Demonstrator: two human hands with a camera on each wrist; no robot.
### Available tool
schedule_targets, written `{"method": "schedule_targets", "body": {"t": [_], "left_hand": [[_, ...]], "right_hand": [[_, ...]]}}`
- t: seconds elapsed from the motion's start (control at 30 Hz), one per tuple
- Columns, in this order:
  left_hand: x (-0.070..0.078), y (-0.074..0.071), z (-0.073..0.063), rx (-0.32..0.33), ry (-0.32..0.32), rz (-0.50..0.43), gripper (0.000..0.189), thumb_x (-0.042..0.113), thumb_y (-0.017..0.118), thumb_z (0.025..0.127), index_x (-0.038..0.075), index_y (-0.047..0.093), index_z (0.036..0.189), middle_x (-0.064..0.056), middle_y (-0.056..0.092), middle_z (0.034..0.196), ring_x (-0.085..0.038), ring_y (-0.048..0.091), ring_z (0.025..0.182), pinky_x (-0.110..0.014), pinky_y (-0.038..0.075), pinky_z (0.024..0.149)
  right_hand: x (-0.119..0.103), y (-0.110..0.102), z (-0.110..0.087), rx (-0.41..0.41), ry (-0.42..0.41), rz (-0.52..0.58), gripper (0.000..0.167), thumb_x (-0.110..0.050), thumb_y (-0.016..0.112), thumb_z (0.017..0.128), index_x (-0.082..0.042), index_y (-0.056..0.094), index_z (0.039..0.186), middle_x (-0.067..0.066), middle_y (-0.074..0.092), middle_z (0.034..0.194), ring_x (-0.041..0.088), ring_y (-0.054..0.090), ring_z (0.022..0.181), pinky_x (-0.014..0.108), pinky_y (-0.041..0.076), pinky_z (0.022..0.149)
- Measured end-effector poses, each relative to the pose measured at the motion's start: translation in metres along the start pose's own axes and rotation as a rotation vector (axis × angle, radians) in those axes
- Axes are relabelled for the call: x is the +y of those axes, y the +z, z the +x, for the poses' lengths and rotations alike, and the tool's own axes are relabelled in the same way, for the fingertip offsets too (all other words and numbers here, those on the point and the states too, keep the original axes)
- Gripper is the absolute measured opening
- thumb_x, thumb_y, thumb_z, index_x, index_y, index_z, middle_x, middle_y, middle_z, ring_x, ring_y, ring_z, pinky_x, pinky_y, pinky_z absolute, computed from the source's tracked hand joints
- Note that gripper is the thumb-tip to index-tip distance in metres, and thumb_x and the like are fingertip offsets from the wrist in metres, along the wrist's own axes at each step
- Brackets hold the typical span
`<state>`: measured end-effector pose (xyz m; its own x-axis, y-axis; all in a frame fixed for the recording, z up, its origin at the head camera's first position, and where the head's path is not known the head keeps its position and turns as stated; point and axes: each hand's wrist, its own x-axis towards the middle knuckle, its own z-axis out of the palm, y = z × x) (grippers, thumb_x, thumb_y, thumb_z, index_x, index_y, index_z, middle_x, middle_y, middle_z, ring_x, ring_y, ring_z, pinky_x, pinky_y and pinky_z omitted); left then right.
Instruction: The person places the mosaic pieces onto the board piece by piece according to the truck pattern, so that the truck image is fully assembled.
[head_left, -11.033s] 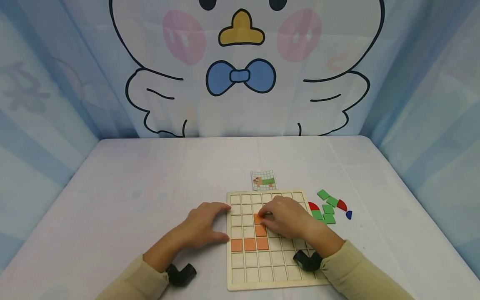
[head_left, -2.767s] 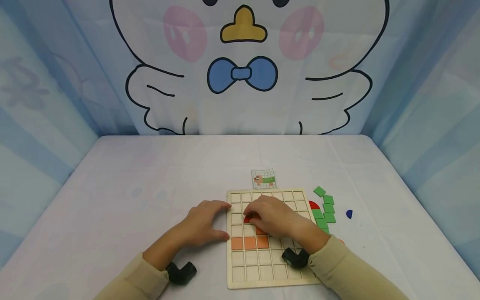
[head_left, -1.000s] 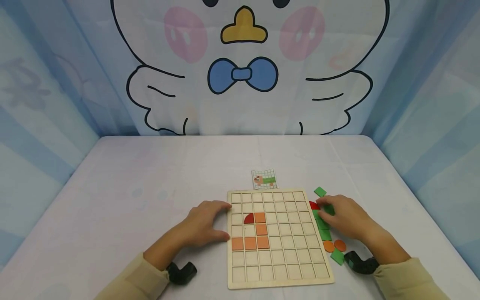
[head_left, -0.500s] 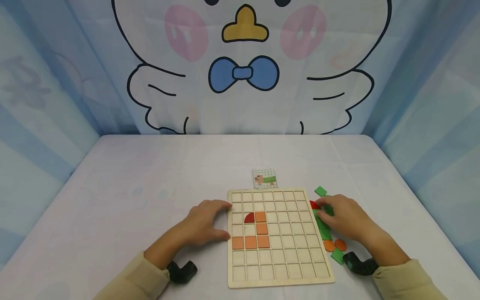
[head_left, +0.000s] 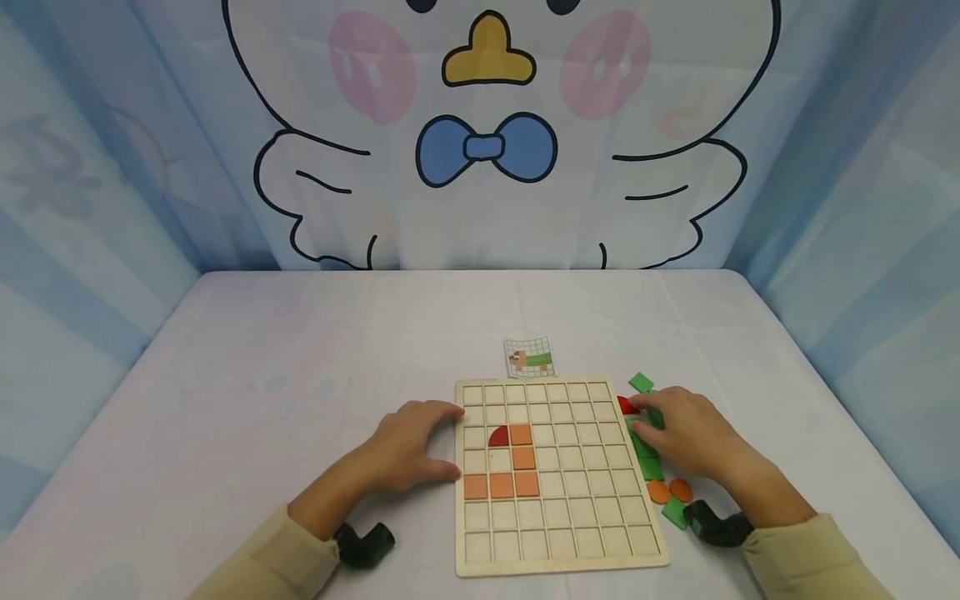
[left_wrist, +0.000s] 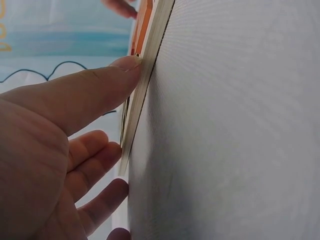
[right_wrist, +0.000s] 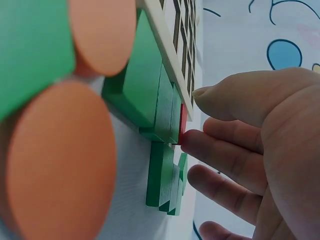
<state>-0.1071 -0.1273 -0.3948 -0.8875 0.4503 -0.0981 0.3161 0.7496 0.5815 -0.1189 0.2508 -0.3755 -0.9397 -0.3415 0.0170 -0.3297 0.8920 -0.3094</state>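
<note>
My left hand (head_left: 405,446) rests against the left edge of a wooden grid board (head_left: 592,533), its thumb and fingers spread along that edge. In the left wrist view the thumb (left_wrist: 105,90) touches the board's side. My right hand (head_left: 697,429) is just past the board's right edge. Its fingertips touch a red quarter-circle piece (head_left: 625,405) beside the board; in the right wrist view the thumb stands apart from it. Green square tiles (head_left: 648,467) lie partly under this hand. On the board sit orange square tiles (head_left: 499,485) and another red quarter-circle (head_left: 499,437).
Behind the board lies a small picture card (head_left: 528,358) with a gridded animal design. Two orange discs (head_left: 681,489) and a loose green tile (head_left: 675,512) lie near my right wrist. Each wrist bears a black camera mount (head_left: 366,546). A printed curtain (head_left: 480,225) hangs behind the table.
My right hand has left the board, where the orange column and a red quarter-circle now show, and moved right to the loose pieces. The second red piece has shifted slightly. The left hand stayed.
</note>
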Motion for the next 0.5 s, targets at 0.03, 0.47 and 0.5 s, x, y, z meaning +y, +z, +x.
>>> {"method": "schedule_targets", "body": {"t": [0.03,0.47,0.5], "left_hand": [[0.000,0.000,0.000,0.001,0.004,-0.002,0.070,0.029,0.086,0.078,0.009,0.056,0.137,-0.006,0.056,0.139,-0.032,0.045,0.131,-0.057,0.034,0.103],[0.000,0.000,0.000,-0.002,-0.001,-0.015,0.069,0.028,0.086,0.078,0.009,0.056,0.138,-0.006,0.055,0.140,-0.032,0.044,0.131,-0.057,0.033,0.103],[0.000,0.000,0.000,-0.003,-0.001,-0.016,0.069,0.028,0.086,0.078,0.009,0.056,0.138,-0.006,0.055,0.140,-0.032,0.044,0.131,-0.057,0.033,0.103]], "right_hand": [[0.000,0.000,0.001,0.004,-0.002,-0.001,0.036,-0.021,0.070,0.093,0.002,0.069,0.120,0.020,0.068,0.113,0.043,0.060,0.110,0.059,0.047,0.091],[0.005,0.000,0.018,0.002,-0.042,0.003,0.025,-0.011,0.071,0.091,0.000,0.072,0.114,0.011,0.071,0.104,0.039,0.063,0.103,0.056,0.048,0.088],[0.005,0.001,0.020,0.002,-0.040,0.003,0.025,-0.011,0.071,0.091,0.000,0.071,0.113,0.011,0.071,0.104,0.038,0.063,0.102,0.056,0.049,0.088]]}}
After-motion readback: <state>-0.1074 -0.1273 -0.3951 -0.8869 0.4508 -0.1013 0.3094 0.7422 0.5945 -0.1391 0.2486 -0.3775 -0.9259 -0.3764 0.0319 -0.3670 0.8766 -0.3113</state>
